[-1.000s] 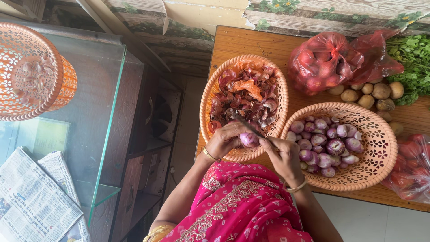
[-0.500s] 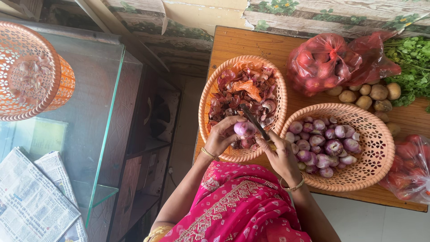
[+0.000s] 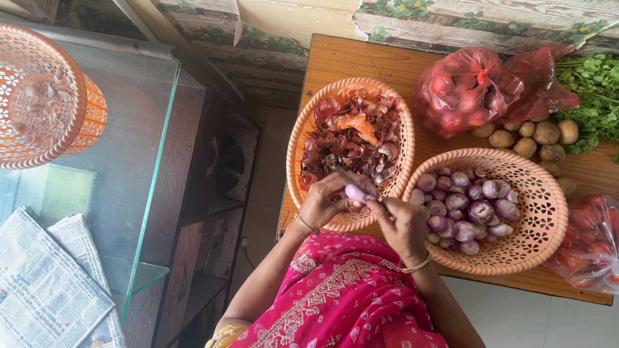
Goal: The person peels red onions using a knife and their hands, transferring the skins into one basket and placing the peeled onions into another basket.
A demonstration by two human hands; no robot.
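While a wooden table [image 3: 361, 61] is carrying the whole spread, a person in a pink embroidered garment [image 3: 348, 296] is peeling small onions over its near-left corner. Everything is lying in relation to that table: on its left part an orange basket of peels [image 3: 309, 129] is sitting heaped with red-brown skins, its near rim hanging past the table's front edge; to its right a second orange basket [image 3: 548, 212] is holding roughly two dozen peeled onions [image 3: 474, 209], purple-white and bare. Judging by that pile and the depth of skins, the work is looking well along, though how many unpeeled onions are remaining cannot be told. At the table's far side a red bag of produce [image 3: 471, 87] is slumping beside small potatoes [image 3: 535, 135] and green coriander [image 3: 593, 96]; another red bag [image 3: 587, 245] is crowding the right front corner. Open room is lying mainly along the table's bare far-left strip; left of the table a gap is dropping to the floor before a glass-topped cabinet [image 3: 122, 161]. The left hand [image 3: 322, 203] is curling around a pale peeled onion [image 3: 354, 191] above the peel basket's near rim, while the right hand [image 3: 403, 222] is pinching at it, fingers bunched; whether it is gripping a knife cannot be told.
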